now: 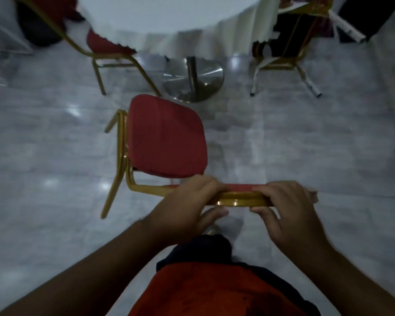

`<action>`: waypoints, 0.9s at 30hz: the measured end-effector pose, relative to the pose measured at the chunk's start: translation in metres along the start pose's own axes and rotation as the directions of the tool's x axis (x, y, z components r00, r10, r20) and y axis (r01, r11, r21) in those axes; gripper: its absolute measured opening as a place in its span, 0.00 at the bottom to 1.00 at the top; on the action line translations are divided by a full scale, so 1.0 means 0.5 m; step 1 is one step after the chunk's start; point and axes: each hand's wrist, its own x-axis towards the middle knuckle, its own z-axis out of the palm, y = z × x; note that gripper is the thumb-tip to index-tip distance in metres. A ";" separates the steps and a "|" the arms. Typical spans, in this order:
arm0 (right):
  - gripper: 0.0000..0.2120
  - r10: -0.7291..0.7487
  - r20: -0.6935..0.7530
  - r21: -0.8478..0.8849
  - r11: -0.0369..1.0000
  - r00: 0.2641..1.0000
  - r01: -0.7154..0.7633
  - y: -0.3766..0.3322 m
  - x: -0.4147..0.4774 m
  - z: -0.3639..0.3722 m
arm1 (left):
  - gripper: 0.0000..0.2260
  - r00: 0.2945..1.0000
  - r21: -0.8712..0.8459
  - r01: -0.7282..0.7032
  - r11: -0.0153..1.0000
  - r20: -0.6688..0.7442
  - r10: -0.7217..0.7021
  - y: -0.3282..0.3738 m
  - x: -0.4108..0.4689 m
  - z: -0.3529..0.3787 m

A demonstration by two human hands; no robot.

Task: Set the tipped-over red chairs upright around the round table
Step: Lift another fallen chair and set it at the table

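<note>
Open floor (306, 144) lies right of the red chair (167, 135); ahead, the desk's steel base (193, 79) and two flanking chairs block passage.

Three gold-framed chairs show: one (167, 135) nearest the camera, one (105, 45) at upper left, one (290, 39) at upper right. One round table (169, 14) stands beyond. Two hands: left hand (187, 201), right hand (285, 204).

A pale marble-look floor (306, 144) (glossy) carries the round table's steel base (193, 79) and three gold-framed chairs (167, 135).
</note>
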 end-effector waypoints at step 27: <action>0.14 -0.147 0.320 0.184 0.979 0.936 0.091 -0.372 0.051 0.188 | 0.18 0.902 0.506 0.301 0.809 -0.427 -0.069 -0.115 -0.406 -0.214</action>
